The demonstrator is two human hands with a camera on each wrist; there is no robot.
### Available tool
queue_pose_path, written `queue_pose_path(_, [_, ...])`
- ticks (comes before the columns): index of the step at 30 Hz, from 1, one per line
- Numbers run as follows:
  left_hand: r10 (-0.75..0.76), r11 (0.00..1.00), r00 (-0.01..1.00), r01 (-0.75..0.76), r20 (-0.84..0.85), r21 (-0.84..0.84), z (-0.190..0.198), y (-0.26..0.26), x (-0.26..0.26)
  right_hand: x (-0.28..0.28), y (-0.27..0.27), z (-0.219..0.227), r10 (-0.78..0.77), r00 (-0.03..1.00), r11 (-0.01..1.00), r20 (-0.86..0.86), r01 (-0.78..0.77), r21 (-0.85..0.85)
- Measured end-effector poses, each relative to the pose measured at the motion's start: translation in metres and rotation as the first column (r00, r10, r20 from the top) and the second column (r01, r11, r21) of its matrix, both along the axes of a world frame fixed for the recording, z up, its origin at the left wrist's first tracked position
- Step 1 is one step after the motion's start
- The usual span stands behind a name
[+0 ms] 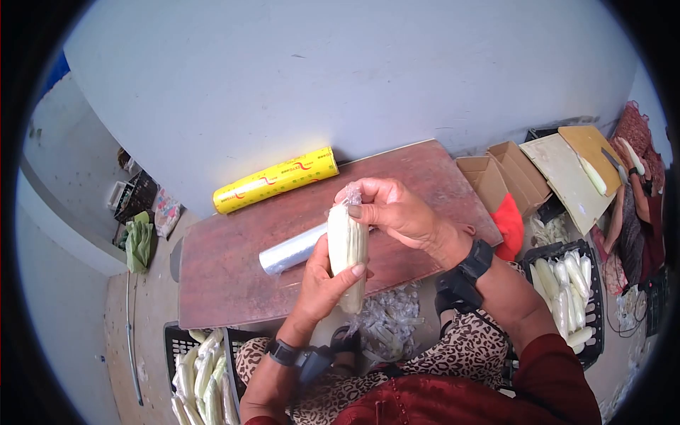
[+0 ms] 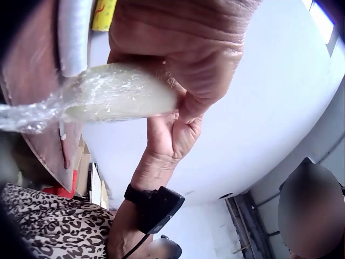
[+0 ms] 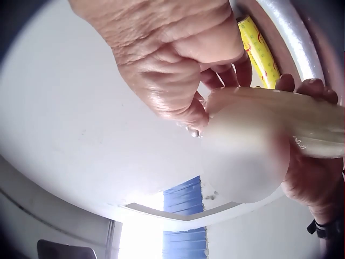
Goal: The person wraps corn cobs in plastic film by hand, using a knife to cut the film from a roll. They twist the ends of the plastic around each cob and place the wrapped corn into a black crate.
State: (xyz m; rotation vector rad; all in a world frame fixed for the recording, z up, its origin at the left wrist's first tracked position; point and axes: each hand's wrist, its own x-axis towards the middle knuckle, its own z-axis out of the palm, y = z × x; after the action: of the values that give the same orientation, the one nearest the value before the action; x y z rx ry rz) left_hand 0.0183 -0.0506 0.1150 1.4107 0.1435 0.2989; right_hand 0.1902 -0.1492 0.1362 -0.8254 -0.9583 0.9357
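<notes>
A pale, ribbed vegetable (image 1: 347, 241) in clear film stands roughly upright over the table. Around its lower half the left hand (image 1: 322, 283) is curled, thumb across the front. At its top the right hand (image 1: 404, 216) pinches a gathered bit of film between thumb and fingers. In the left wrist view loose film (image 2: 32, 116) trails from one end of the vegetable (image 2: 124, 91), and the left hand (image 2: 183, 48) grips it. The right wrist view has the right hand (image 3: 172, 65) at the near end of the vegetable (image 3: 259, 113).
On the red-brown table (image 1: 234, 248) lie a yellow tube (image 1: 276, 180) and a roll of clear film (image 1: 292, 249). Crates of wrapped vegetables stand at lower left (image 1: 200, 379) and right (image 1: 567, 297). Film scraps (image 1: 389, 319) lie below the table. Another person (image 1: 641, 212) is at far right.
</notes>
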Motion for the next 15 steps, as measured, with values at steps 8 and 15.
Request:
queue_pose_path(8, [-0.041, 0.999, 0.999, 0.041, -0.017, 0.007, -0.011, 0.001, -0.002, 0.002, -0.003, -0.005, -0.148, 0.988, 0.989, 0.037, 0.148, 0.000])
queue_pose_path(15, [-0.030, 1.000, 0.998, 0.030, -0.063, 0.000, -0.004, -0.002, -0.001, 0.004, -0.007, 0.004, -0.224, 0.966, 0.972, 0.127, 0.231, -0.043])
